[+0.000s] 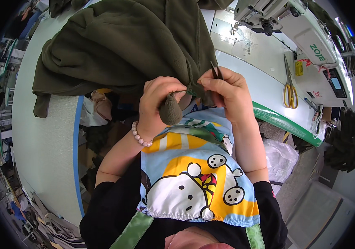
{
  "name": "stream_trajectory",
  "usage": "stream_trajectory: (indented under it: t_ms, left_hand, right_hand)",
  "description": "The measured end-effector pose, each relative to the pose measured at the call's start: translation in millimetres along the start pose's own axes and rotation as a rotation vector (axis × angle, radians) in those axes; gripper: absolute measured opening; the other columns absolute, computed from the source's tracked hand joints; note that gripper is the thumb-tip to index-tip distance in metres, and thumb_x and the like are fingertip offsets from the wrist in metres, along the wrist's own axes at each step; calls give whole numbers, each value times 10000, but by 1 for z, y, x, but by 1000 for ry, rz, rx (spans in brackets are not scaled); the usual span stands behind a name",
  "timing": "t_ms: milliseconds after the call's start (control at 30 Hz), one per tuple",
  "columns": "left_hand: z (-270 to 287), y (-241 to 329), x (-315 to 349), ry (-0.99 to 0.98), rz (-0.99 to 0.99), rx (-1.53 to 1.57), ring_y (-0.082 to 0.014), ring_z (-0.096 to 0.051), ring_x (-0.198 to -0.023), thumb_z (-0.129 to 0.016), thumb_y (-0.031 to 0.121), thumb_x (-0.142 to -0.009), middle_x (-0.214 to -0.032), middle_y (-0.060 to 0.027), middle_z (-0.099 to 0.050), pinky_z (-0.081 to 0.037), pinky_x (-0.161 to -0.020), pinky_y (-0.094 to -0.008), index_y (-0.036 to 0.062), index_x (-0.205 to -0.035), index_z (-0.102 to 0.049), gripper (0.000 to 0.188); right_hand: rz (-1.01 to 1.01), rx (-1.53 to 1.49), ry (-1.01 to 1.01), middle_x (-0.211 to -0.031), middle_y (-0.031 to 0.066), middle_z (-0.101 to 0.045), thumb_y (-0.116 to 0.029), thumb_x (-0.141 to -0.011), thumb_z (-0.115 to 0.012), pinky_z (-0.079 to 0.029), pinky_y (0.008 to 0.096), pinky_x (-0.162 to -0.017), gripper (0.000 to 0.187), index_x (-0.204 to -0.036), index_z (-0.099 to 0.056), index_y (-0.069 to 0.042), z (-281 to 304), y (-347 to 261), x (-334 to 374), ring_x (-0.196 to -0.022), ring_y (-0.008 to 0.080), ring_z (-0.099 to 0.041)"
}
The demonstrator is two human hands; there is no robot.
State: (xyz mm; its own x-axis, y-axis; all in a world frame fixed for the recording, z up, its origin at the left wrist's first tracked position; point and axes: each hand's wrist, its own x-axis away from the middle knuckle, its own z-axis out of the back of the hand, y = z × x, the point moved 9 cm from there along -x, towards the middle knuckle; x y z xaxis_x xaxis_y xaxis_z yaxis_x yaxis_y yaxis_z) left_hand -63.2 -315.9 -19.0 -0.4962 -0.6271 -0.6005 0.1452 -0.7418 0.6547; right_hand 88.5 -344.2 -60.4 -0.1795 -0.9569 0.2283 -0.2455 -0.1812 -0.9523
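Observation:
A dark olive fleece garment [119, 45] is spread over the table and hangs off its near edge in front of me. My left hand [156, 99] is closed on a gathered part of it, and a rounded bulge of the cloth sticks out below the fingers. My right hand [229, 89] pinches the cloth's edge between thumb and forefinger, a short way right of the left hand. Tucked in that same hand is a small dark tool with two points, which looks like thread snips [216, 70], tips upward. The exact seam between the fingers is partly hidden.
A white sewing machine [310, 45] stands at the far right. Yellow-handled scissors [289, 91] lie beside it, near a green ruler strip [285, 123] along the table edge. A white table [46, 145] with a blue edge is on the left. Plastic bags [279, 159] sit below, right.

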Motion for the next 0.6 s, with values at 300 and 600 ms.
stream_trajectory:
  t_ms: [300, 600]
  left_hand:
    - [3, -8, 7, 40, 38, 21, -197, -583, -788, -655, -16, -768, -849, -82, -608, -448, -715, -274, 22, -878, -595, 132]
    - [7, -10, 3, -12, 165, -94, -259, -573, -754, -726, 49, -656, -826, -70, -613, -450, -699, -337, 88, -889, -600, 267]
  right_hand:
    - [-31, -140, -135, -751, 55, -599, -103, -834, -586, -267, 191, -393, 112, -833, -585, 9, -5, -3, -2, -440, 53, -413]
    - [112, 44, -444, -859, 103, -610, -80, -866, -529, -362, 210, -438, 106, -895, -572, 13, -57, -11, -10, -518, 100, -491]
